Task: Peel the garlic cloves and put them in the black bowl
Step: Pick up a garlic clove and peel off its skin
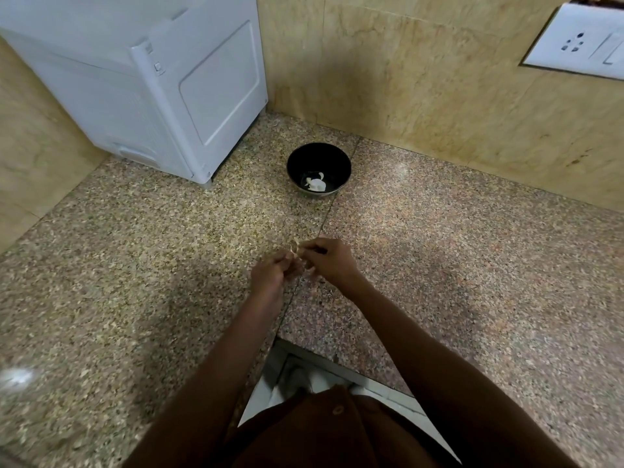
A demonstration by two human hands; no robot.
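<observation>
Pinching a garlic clove [297, 256] between them, the left hand [270, 273] and right hand [329, 261] were held in a clenched grip above the bench [135, 265], near the black bowl [318, 169], where peeled cloves [316, 184] were seen.

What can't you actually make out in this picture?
- Garlic clove, head view: mostly covered by the fingers of the left hand and right hand; how much is peeled is unclear.
- White pieces in the black bowl: too small to count.
- Wall socket plate: cut off by the right edge.

Garlic clove [297, 256] mostly hidden between curled fingers [287, 261].
</observation>
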